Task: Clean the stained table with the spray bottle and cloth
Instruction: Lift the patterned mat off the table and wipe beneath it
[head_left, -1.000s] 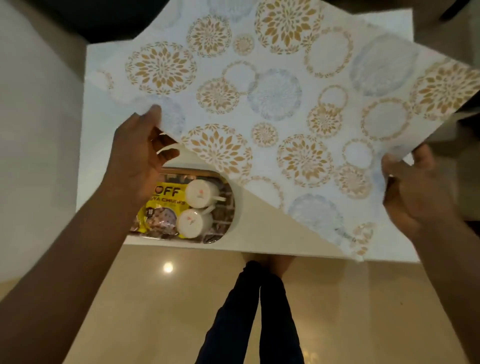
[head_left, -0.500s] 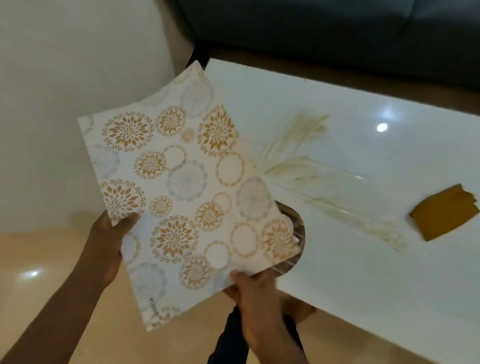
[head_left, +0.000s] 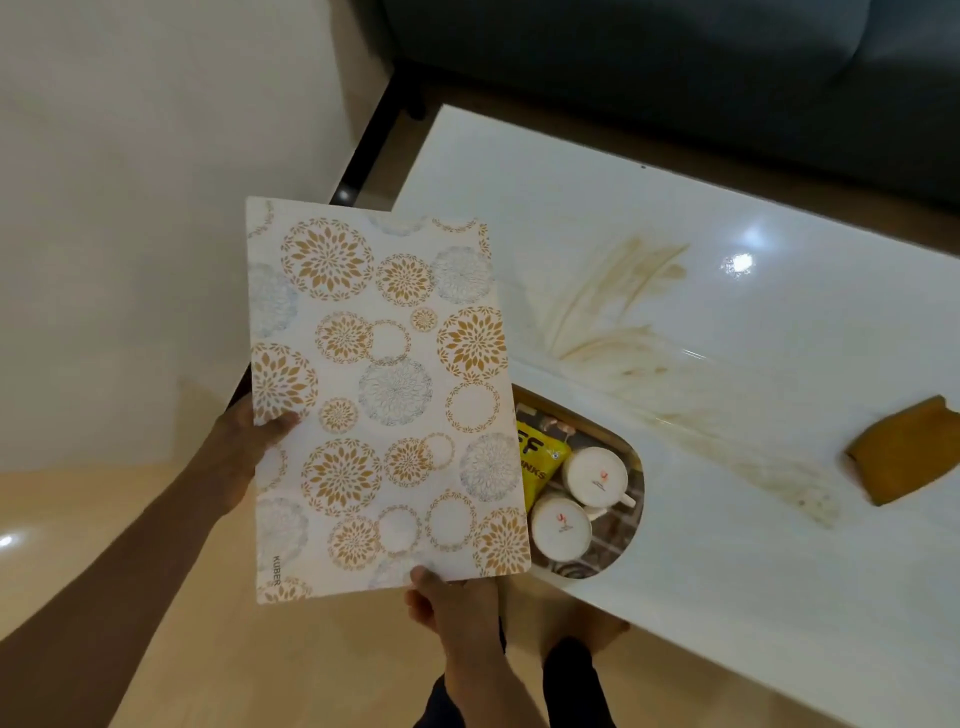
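Both hands hold patterned mat (head_left: 384, 395) flat, off table's left end: left hand (head_left: 244, 457) grips left edge, right hand (head_left: 454, 605) pinches bottom edge. White table (head_left: 727, 597) bare, brown stain (head_left: 623, 312) smeared mid-top. Orange cloth (head_left: 906, 457) at right edge. Two cups (head_left: 597, 475) visible through cutout near front edge.

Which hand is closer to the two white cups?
The right hand. It grips the placemat's bottom edge, just left of the cups in the table's opening. The left hand holds the placemat's far left edge, farther from them.
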